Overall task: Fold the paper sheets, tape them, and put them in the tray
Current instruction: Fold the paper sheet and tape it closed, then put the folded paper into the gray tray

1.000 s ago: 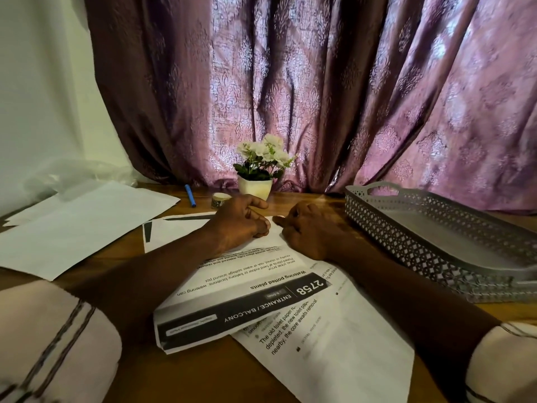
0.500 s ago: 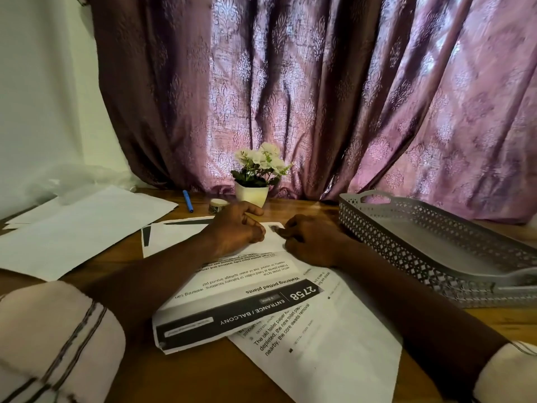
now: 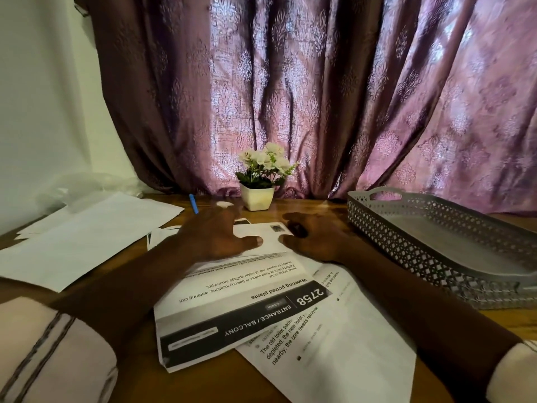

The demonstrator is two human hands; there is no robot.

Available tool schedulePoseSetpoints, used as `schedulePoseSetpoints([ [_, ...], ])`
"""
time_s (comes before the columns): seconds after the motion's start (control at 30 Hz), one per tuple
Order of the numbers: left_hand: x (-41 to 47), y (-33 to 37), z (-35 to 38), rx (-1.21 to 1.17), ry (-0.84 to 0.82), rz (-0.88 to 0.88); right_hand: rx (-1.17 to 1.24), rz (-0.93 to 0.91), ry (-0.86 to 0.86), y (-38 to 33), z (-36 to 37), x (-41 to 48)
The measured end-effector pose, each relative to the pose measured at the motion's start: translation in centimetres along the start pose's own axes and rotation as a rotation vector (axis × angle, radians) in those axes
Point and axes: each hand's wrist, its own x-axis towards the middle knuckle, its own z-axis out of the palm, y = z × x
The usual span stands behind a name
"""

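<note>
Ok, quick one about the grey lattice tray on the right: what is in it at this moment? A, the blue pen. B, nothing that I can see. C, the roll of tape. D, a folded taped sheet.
B: the grey lattice tray shows only its bare floor, while the folded sheet lies on the wooden table under both hands and the blue pen lies near the flower pot.

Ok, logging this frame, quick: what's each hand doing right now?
Left hand: open, blurred, spread over the folded sheet, holding nothing.
Right hand: open, resting on the sheet's far edge, gripping nothing.
</note>
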Motion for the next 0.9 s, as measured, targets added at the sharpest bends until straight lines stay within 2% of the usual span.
schedulePoseSetpoints([
  [0.07,0.1,-0.4,0.0,-0.023,-0.026,0.009,0.02,0.003,-0.003,0.1,0.2,0.0],
  [0.2,0.4,-1.4,0.5,-0.352,0.005,0.012,0.219,0.009,0.033,-0.1,0.5,-0.3],
  [0.33,0.6,-1.1,0.2,-0.466,0.19,0.163,0.404,-0.063,0.21,-0.6,0.0,-0.7],
  [0.47,0.6,0.0,-0.9,-0.438,0.369,0.343,0.592,-0.06,0.343,-0.7,-0.7,-0.2],
  [0.63,-0.6,2.8,-1.3,-0.094,0.589,0.486,0.774,0.059,0.474,-0.7,-2.3,-1.2],
  [0.73,-1.5,4.9,-1.1,-0.118,0.586,0.567,0.654,0.186,0.664,-1.0,-4.5,-3.9],
  [0.9,-2.4,6.5,0.2,-0.265,0.397,0.756,0.378,0.301,0.922,0.7,-9.6,-10.5],
])
